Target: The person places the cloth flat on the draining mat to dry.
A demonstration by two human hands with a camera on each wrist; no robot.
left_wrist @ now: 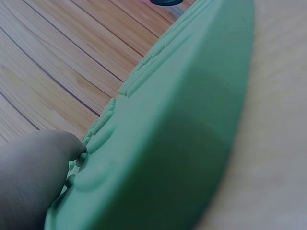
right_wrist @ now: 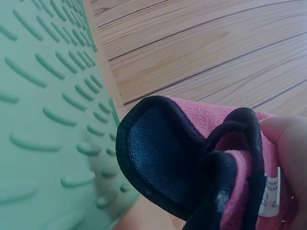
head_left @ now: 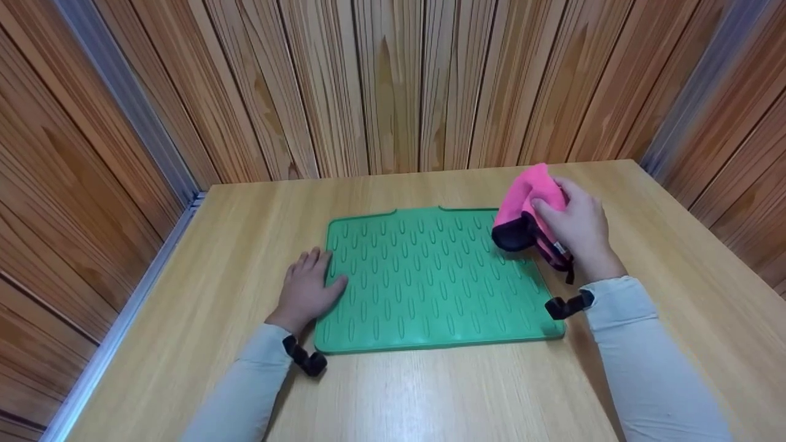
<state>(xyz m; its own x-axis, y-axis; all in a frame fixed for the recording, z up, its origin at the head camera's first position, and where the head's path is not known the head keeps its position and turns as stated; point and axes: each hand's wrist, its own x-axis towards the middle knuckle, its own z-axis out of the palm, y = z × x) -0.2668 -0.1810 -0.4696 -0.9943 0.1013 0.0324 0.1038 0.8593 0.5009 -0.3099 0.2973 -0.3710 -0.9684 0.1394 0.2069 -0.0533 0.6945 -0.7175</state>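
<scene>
While the right hand [head_left: 583, 227] holds one pink cloth piece with black trim [head_left: 519, 202], the left hand [head_left: 307, 288] rests on one green rectangular mat [head_left: 424, 294]

Where the mat's far right corner lies, the right hand's grip pinches the folded piece above it, while the left hand's grip is relaxed, fingers extended at the left edge. Its raised far rim has one gap. On all sides, the wooden table [head_left: 399, 399] reaches beyond the mat. On the piece, one white label [right_wrist: 271, 195] bears printing I cannot read.
</scene>
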